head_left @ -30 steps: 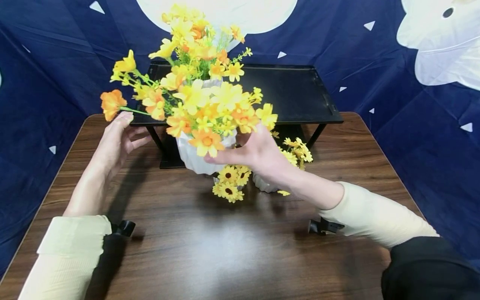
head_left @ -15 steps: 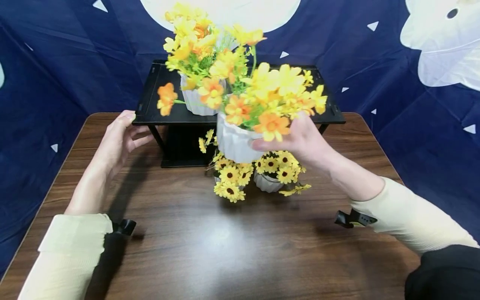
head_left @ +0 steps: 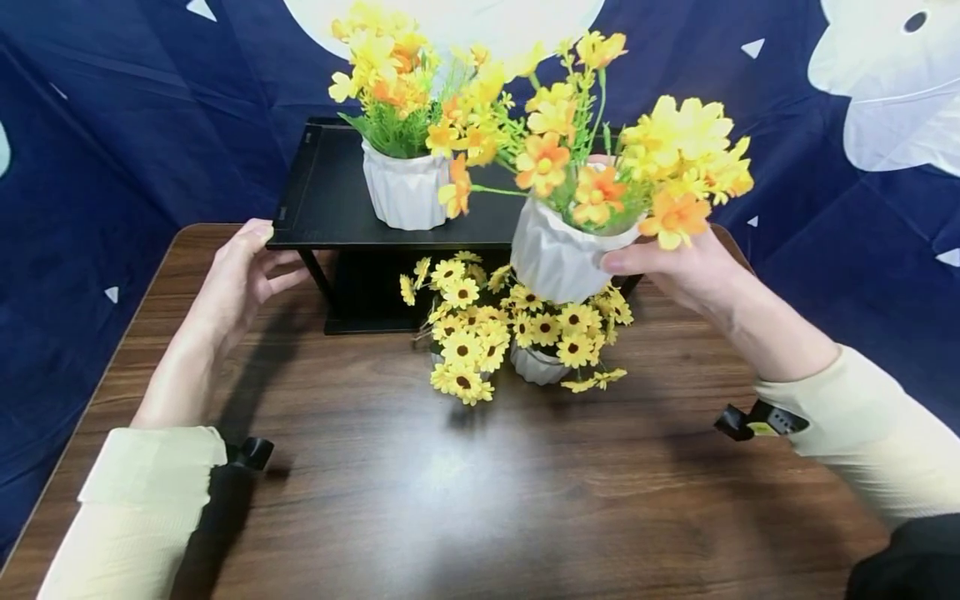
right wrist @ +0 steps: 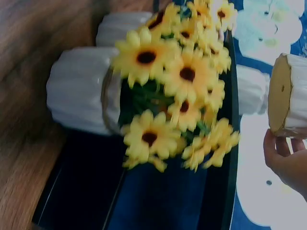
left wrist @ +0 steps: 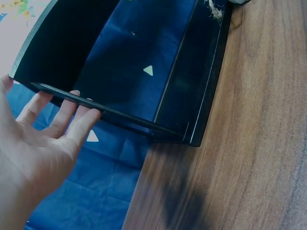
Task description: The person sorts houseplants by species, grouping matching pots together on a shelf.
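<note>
The right hand (head_left: pixel 678 258) held a flower pot (head_left: pixel 558 254) near its rim, thumb across the front and a fingertip showing at the back. The left hand (head_left: pixel 240 262) was spread, fingers nearly straight and gripping no pot; its thumb touched the left corner of the shelf (head_left: pixel 330 192) and its fingertips lay against the leg.

The pot hung to the left of the right hand and well to the right of the left one, so the right hand was much the nearer. Its long axis ran close to upright, perhaps leaning a little. The relation that seemed to matter most was its base to the shelf's top: the right wrist view showed the underside bare, raised apart from it, towards the right half.

Leftward on the shelf stood a second pot (head_left: pixel 408 196). Low in front were two pots of daisies (head_left: pixel 536 364), near the table (head_left: pixel 450 483).
</note>
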A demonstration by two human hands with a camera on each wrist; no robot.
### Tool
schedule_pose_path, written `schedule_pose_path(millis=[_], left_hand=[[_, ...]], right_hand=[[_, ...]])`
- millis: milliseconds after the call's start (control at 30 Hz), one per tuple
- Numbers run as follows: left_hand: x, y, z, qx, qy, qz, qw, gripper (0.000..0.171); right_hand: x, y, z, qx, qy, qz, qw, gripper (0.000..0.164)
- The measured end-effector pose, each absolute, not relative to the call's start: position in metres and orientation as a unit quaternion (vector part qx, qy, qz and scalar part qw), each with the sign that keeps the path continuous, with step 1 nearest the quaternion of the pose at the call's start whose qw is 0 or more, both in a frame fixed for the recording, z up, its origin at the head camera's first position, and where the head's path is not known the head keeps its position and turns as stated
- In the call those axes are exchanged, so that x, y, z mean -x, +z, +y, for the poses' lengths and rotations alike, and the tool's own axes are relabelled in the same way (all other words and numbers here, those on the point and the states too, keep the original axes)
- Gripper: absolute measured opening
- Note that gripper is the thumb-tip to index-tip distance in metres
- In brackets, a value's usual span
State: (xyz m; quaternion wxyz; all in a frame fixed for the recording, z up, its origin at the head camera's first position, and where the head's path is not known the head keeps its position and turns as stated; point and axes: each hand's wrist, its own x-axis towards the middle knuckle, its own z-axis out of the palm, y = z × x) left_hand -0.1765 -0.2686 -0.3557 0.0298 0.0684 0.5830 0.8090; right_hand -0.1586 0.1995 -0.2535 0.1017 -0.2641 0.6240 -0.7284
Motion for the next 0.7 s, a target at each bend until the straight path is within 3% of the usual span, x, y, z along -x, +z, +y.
schedule_pose_path(millis=[367,700], left_hand=[[0.177,-0.356,-0.267,-0.064,0.811,0.581,0.026,0.017],[0.177,-0.356,-0.268,-0.063,0.816,0.574,0.032,0.015]], right_hand=[[0.193,-0.254,0.215,0.273,-0.746,0.605,0.056,0.065],[0.224,-0.256,0.220,0.259,-0.754,0.602,0.050,0.067]])
